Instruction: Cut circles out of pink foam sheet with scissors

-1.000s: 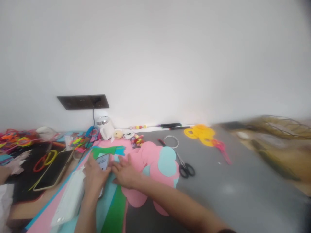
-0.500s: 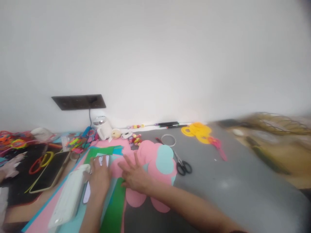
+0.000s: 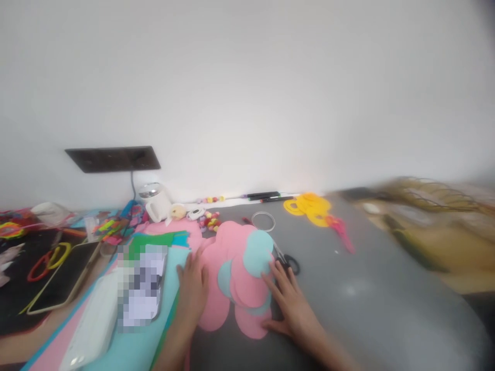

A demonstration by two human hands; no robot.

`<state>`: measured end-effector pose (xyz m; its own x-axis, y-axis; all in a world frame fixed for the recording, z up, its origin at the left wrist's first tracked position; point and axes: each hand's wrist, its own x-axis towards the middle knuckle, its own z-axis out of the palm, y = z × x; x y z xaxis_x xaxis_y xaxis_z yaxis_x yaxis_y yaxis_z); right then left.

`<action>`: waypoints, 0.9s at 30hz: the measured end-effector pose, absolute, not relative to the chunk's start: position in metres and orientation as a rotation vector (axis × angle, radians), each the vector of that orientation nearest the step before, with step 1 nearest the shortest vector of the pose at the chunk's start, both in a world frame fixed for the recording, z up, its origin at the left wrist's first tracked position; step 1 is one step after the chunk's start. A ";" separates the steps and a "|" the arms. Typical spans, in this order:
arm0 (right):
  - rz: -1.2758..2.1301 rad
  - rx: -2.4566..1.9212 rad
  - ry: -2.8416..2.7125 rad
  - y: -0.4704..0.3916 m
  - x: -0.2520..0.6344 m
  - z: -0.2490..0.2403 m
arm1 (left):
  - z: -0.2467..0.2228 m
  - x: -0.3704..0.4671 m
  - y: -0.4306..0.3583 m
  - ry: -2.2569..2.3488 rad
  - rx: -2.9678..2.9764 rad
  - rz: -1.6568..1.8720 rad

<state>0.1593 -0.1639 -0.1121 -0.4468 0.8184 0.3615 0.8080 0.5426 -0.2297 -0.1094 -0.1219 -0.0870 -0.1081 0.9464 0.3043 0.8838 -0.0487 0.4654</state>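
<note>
A loose pile of pink paper circles [image 3: 216, 314] lies on the grey mat, with light-blue circles [image 3: 258, 252] among them. My left hand [image 3: 192, 283] rests at the pile's left side, fingers stretched out and touching its edge. On the right side, my right hand [image 3: 292, 304] is spread, its fingertips at the rim of the pile. Black-handled scissors [image 3: 290, 263] lie just beyond the right fingers. Left of my left hand are sheets of light-blue and green paper [image 3: 154, 239], and a phone [image 3: 145, 288] with a blurred-out screen lies on them.
A white case-like object [image 3: 95, 319] lies at the left on the sheets. Further left are a dark phone [image 3: 65, 278] and coloured scissors [image 3: 60, 256]. Along the wall stand a white mug [image 3: 157, 203] and markers [image 3: 265, 197]. Yellow rings [image 3: 309, 206] and pink scissors [image 3: 340, 232] lie at the right.
My left hand has left the phone and moved right to the pile's left edge. My right hand has crossed from the pile's left side to its right side. The view has shifted slightly.
</note>
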 end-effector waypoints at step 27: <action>-0.041 -1.480 -2.084 -0.105 0.139 -0.120 | -0.102 -0.097 -0.127 1.871 2.175 0.808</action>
<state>0.1393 -0.1052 -0.1200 -0.2190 0.8566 0.4671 0.8744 0.3847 -0.2955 -0.0971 -0.1274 -0.1017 0.0712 0.9537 0.2921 0.8667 -0.2041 0.4551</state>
